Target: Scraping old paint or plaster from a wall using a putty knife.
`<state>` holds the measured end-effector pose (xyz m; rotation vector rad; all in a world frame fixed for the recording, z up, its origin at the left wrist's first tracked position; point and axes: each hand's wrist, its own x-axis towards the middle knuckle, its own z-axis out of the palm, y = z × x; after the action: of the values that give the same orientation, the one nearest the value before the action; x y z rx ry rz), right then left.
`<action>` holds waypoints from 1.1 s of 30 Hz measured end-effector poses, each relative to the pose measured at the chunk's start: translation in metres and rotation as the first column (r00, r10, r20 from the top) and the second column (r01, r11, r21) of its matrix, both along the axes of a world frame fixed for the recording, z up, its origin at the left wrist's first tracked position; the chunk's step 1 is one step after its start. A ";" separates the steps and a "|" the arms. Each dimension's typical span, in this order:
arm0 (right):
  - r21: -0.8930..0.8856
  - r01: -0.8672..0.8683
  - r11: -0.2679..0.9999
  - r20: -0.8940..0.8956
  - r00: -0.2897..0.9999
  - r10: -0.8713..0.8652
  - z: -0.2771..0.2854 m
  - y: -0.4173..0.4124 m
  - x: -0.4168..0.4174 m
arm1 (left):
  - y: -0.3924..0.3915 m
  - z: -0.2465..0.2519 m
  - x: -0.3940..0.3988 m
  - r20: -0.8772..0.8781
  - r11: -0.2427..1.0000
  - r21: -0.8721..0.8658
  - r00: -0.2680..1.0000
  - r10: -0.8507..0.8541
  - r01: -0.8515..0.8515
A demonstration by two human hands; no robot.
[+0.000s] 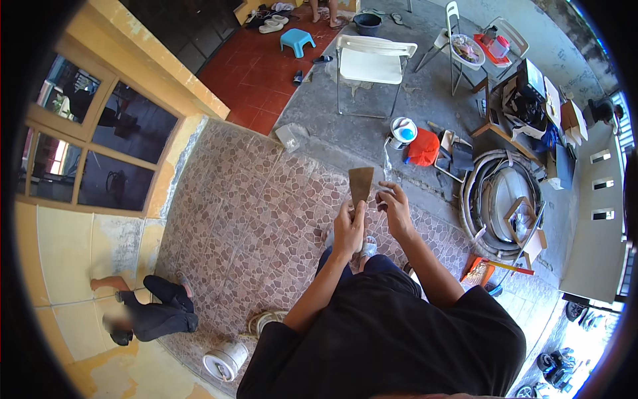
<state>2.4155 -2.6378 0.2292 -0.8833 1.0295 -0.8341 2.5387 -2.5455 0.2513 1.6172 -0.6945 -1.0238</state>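
Note:
My left hand (349,227) grips a putty knife (361,183), its wide, dull brown blade pointing up and away from me. The thumb lies along the lower part of the blade, and the handle is mostly hidden in the fist. To the right of the blade, apart from it, I hold up my right hand (397,210) with the fingers loosely bent and spread. No object shows in that hand. Below both hands are my feet in sandals on the stone-patterned tile floor (239,199).
A person (159,314) crouches by the peeling yellow wall (65,249). Paint buckets stand at lower left (225,360) and ahead (402,133), beside a red bag (423,147). A white folding chair (370,65), coiled hose (471,199) and cluttered wooden table (503,127) lie beyond.

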 end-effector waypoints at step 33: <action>-0.111 -0.786 0.608 -0.989 0.024 -0.149 -0.094 -0.601 0.174 | -0.531 -0.079 0.165 0.160 0.980 0.173 0.985 0.072 -0.100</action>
<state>2.5891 -3.2386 0.1356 -2.5598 1.4983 0.1183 2.7040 -3.0767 0.1723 1.8823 -0.6417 -0.9279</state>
